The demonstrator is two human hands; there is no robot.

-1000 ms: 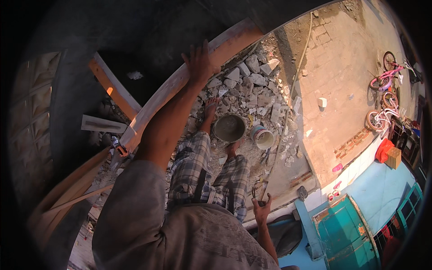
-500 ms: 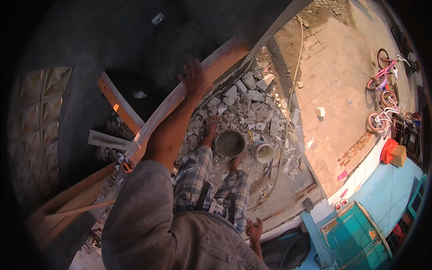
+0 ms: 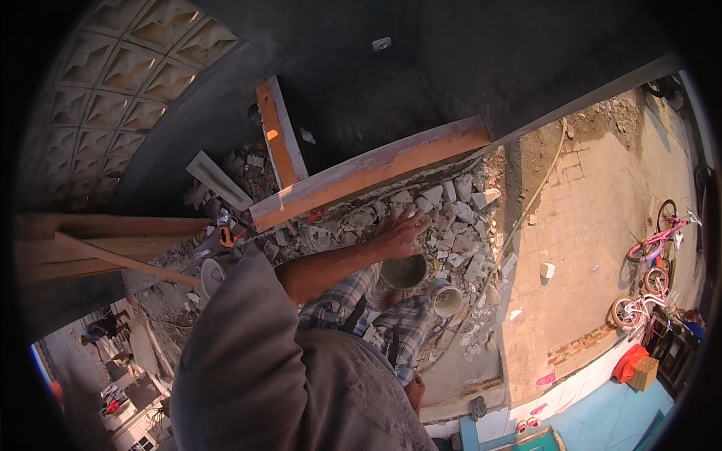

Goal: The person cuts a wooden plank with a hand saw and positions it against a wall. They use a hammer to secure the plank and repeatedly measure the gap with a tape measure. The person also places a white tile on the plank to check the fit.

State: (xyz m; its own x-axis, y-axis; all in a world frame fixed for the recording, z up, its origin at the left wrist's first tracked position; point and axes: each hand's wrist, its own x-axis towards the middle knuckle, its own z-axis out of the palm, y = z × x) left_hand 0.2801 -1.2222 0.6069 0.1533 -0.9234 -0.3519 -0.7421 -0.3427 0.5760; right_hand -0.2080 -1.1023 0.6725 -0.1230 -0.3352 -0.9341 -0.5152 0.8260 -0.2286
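I see the left hand is now off the orange ledge and free, its grip spread and seemingly empty, near the dark bucket on the ledge's rubble side (the right hand's grip, well apart from the ledge, I cannot tell).

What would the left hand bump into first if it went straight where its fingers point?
Probably the broken rubble chunks just past the left hand. Its height above them is hard to judge, so it might pass over them instead.
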